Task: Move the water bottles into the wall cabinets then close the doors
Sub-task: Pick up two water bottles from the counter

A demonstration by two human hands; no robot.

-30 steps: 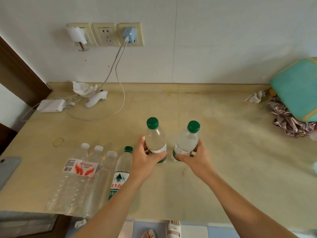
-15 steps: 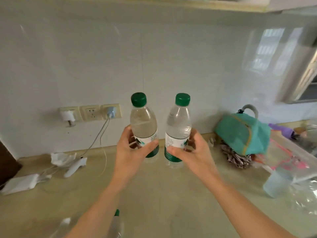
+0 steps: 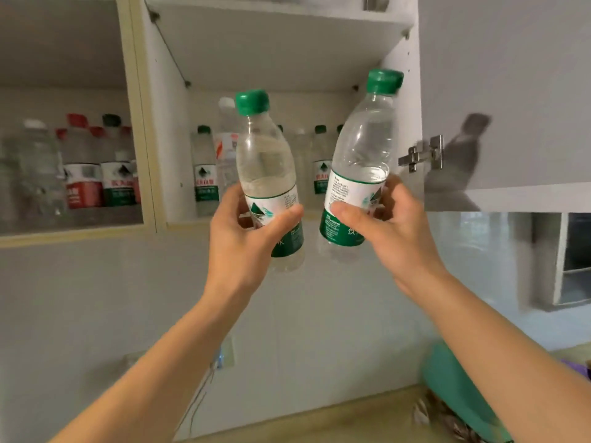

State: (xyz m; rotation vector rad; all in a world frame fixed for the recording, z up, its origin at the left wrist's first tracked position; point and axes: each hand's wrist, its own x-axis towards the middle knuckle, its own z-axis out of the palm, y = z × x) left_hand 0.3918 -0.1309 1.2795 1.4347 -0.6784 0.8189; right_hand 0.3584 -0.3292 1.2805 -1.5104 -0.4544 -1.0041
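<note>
Both bottles are now being raised to the open cabinet (image 3: 281, 43): left bottle (image 3: 268, 174) is being gripped by the left hand (image 3: 246, 231), right bottle (image 3: 358, 161) by the right hand (image 3: 390, 225). Risk: stored bottles (image 3: 206, 174) on its shelf being toppled, or its open door (image 3: 505, 91) being clipped.

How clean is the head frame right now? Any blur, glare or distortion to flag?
Head view: soft motion blur overall, and the label text on the left-hand bottle and right-hand bottle is barely legible; bottles in the left cabinet are hazier still; the open door carries dark shadow or reflection shapes; wide-angle bending skews the cabinet edges; lighting is even.
</note>
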